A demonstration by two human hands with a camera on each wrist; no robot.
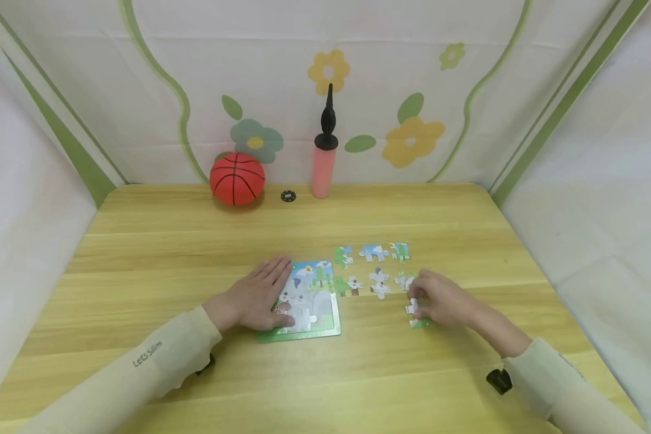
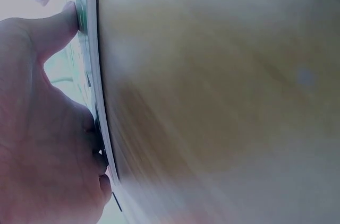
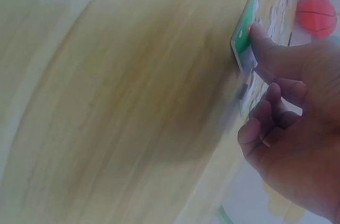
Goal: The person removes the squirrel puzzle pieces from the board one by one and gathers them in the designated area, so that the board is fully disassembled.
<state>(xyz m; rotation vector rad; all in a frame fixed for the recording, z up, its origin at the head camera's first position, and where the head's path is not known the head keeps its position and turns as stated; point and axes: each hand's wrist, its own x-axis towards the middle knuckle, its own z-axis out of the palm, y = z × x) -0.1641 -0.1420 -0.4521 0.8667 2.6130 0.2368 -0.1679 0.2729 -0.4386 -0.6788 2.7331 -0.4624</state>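
My left hand (image 1: 257, 295) lies flat with its fingers straight over the left side of a square jigsaw puzzle (image 1: 325, 328), which shows a grey cartoon animal and a green border. Its thumb (image 2: 58, 27) rests on the lower part of the picture; the palm hides the left edge. To the right, my right hand (image 1: 445, 298) pinches a green-and-white puzzle piece (image 3: 244, 35) between thumb and fingers, its near side tilted up off the table. Close to those fingertips lies another puzzle piece (image 1: 404, 281), partly covered by the hand.
Several loose puzzle pieces (image 1: 379, 283) lie in two rows right of the puzzle. Along the table's back stand a red basketball (image 1: 237, 179) and a pink hand pump (image 1: 323, 169) with a black top, with a black chip (image 1: 288, 196) between them. Patterned fabric (image 1: 282, 60) surrounds the table.
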